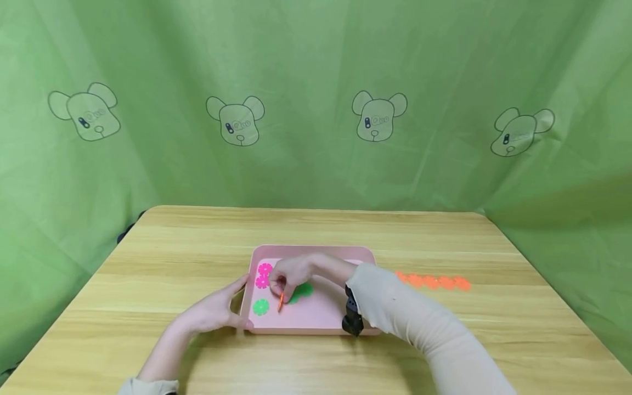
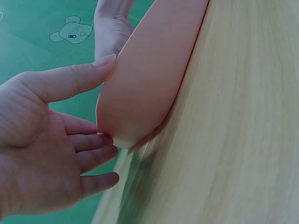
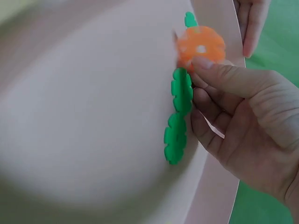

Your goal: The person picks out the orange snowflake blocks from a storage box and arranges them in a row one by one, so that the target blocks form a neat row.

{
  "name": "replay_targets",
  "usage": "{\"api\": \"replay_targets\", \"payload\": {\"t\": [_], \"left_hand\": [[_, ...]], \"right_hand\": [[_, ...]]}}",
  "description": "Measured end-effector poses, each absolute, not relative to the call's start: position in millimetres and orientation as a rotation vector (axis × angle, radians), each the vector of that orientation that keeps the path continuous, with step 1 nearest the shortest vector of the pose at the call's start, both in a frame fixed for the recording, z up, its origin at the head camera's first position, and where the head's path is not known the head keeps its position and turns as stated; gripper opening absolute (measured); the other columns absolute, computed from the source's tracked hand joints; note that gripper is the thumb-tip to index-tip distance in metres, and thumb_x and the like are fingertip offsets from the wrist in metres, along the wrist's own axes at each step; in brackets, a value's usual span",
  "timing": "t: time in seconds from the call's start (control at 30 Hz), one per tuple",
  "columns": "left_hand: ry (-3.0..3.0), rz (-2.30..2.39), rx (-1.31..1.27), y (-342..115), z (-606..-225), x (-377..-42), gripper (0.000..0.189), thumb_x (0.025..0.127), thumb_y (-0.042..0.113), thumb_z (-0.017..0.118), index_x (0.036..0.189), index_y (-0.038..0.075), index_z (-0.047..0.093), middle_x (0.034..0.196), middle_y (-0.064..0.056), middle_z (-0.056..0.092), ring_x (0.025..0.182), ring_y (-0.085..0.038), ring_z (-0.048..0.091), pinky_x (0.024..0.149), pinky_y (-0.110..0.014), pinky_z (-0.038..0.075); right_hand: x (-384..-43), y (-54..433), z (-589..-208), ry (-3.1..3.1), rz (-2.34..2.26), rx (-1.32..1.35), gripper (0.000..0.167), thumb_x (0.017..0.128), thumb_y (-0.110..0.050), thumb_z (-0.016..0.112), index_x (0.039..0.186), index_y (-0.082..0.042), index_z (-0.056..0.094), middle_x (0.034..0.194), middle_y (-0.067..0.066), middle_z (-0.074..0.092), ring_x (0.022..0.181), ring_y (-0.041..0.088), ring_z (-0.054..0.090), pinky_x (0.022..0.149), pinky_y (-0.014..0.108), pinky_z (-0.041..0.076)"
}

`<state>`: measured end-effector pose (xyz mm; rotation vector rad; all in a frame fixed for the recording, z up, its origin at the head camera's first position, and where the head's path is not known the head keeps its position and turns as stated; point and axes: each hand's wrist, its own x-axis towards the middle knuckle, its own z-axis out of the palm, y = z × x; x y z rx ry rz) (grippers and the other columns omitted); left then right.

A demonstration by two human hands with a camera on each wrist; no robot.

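In my right hand [image 1: 292, 272] is an orange notched disc [image 3: 208, 41], like a flower-shaped linking piece, pinched between thumb and fingers. It is over the left half of a pink tray [image 1: 321, 331]. Joined green notched discs [image 3: 175, 140] lie on the tray floor beside that hand, partly covered by it in the head view. A single green disc [image 1: 260, 306] rests near the tray's front left corner, and pink discs [image 1: 262, 281] sit behind it. My left hand [image 2: 42, 149] touches the tray's left end, fingers fairly straight, with the thumb by the corner.
A row of overlapping orange discs [image 1: 432, 282] lies on the wooden table [image 1: 197, 241] to the right of the tray. A green curtain [image 1: 306, 175] with printed mouse faces hangs behind and at both sides. My right forearm [image 1: 424, 323] crosses over the tray's right end.
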<state>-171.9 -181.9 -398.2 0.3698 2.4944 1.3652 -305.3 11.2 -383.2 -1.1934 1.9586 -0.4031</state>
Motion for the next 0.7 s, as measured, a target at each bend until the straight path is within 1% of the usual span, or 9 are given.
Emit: {"api": "replay_targets", "payload": {"t": [0.1,0.2,0.4,0.5,0.6,0.63,0.7], "left_hand": [[2.493,1.369,0.371,-182,-399,-172,0.109,0.064,0.021,0.081,0.146,-0.004,0.013,0.148,-0.028,0.018,0.135,-0.043,0.014,0.106,-0.06,0.008],[2.498,1.365,0.373,-181,-400,-172,0.109,0.065,0.02,0.081,0.146,-0.005,0.013,0.148,-0.028,0.017,0.135,-0.044,0.013,0.106,-0.06,0.008],[2.496,1.36,0.369,-180,-399,-172,0.107,0.066,0.019,0.081,0.146,-0.004,0.013,0.148,-0.027,0.017,0.135,-0.043,0.013,0.107,-0.059,0.009],[2.49,1.361,0.375,-180,-399,-172,0.107,0.067,0.019,0.08,0.146,-0.003,0.013,0.149,-0.026,0.018,0.136,-0.042,0.014,0.107,-0.06,0.009],[2.491,1.358,0.377,-181,-400,-172,0.107,0.067,0.02,0.081,0.146,-0.003,0.014,0.149,-0.026,0.018,0.136,-0.042,0.014,0.106,-0.06,0.01],[2.495,1.355,0.376,-181,-400,-172,0.107,0.067,0.02,0.081,0.146,-0.003,0.014,0.149,-0.026,0.018,0.136,-0.042,0.014,0.106,-0.06,0.01],[2.504,1.347,0.374,-181,-400,-172,0.107,0.066,0.021,0.081,0.146,-0.004,0.014,0.149,-0.026,0.018,0.136,-0.042,0.015,0.107,-0.06,0.01]], "right_hand": [[-306,15,-383,1.946,-0.461,-1.155,0.021,0.077,0.005,0.068,0.073,-0.01,0.054,0.068,-0.003,0.051,0.063,0.008,0.046,0.059,0.016,0.039],[-307,19,-382,1.942,-0.507,-1.119,0.017,0.079,0.005,0.067,0.076,-0.009,0.057,0.069,-0.003,0.052,0.063,0.008,0.046,0.058,0.016,0.04],[-309,25,-380,1.933,-0.583,-1.108,0.007,0.083,0.002,0.064,0.085,-0.004,0.062,0.074,-0.003,0.055,0.067,0.008,0.047,0.062,0.018,0.043],[-310,30,-379,1.919,-0.643,-1.1,0.004,0.084,0.002,0.063,0.086,-0.002,0.062,0.076,-0.001,0.059,0.068,0.011,0.051,0.065,0.023,0.047],[-313,36,-377,1.893,-0.725,-1.079,0.004,0.085,0.003,0.061,0.087,-0.001,0.061,0.078,0.004,0.062,0.071,0.02,0.059,0.071,0.033,0.052],[-315,38,-377,1.883,-0.762,-1.076,0.004,0.086,0.003,0.06,0.087,0.0,0.06,0.079,0.007,0.063,0.072,0.026,0.061,0.073,0.037,0.053],[-318,44,-375,1.882,-0.822,-1.08,0.003,0.086,0.003,0.059,0.088,0.001,0.06,0.079,0.01,0.063,0.076,0.033,0.062,0.077,0.04,0.052]]}}
